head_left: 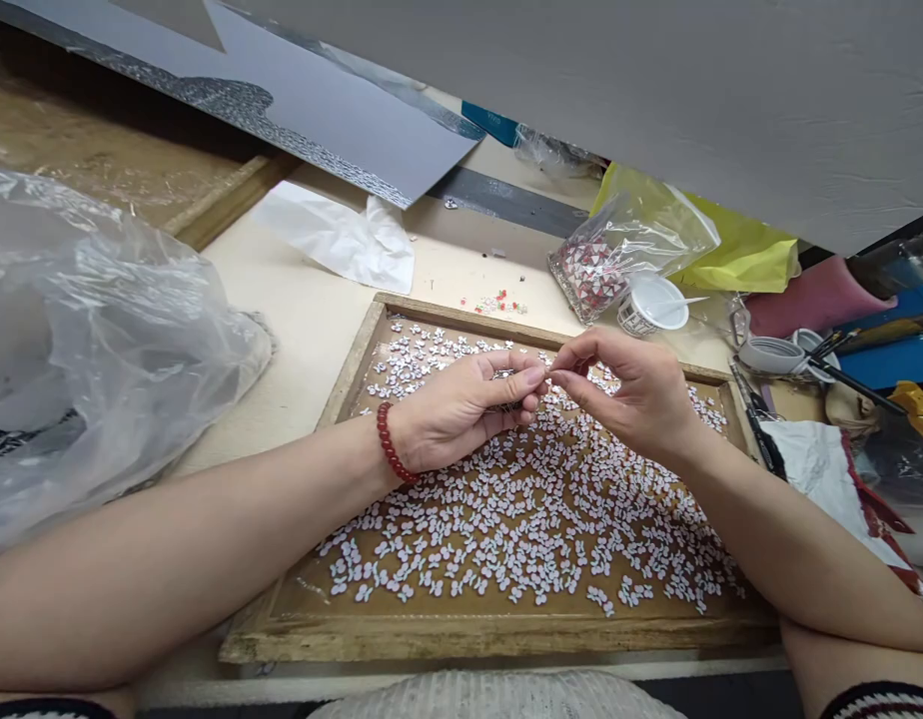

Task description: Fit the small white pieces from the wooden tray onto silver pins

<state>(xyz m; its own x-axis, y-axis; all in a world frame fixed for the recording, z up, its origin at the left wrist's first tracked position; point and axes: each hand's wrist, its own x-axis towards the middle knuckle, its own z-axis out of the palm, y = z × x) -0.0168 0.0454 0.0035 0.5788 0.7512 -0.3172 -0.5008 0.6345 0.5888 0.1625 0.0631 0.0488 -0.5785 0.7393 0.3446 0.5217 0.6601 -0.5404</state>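
My left hand (480,404), with a red bead bracelet (393,444) at the wrist, is closed around several thin metal-looking pieces (504,399). Their exact kind is mostly hidden by the fingers. My right hand (626,389) pinches with thumb and forefinger right at my left thumb tip; whatever lies in that pinch is too small to make out. Both hands are above a wooden-framed tray (498,636). Spread over its brown base are a great many small, pale, cherry-shaped pieces (461,539), mostly lying apart in one layer.
Behind the tray lie a few red and green bits (500,303), a clear bag of red-and-white pieces (588,265) and a small white tub (656,303). A large plastic bag (117,330) fills the left. White tissue (357,240) lies further back. Tools and cups (776,355) crowd the right.
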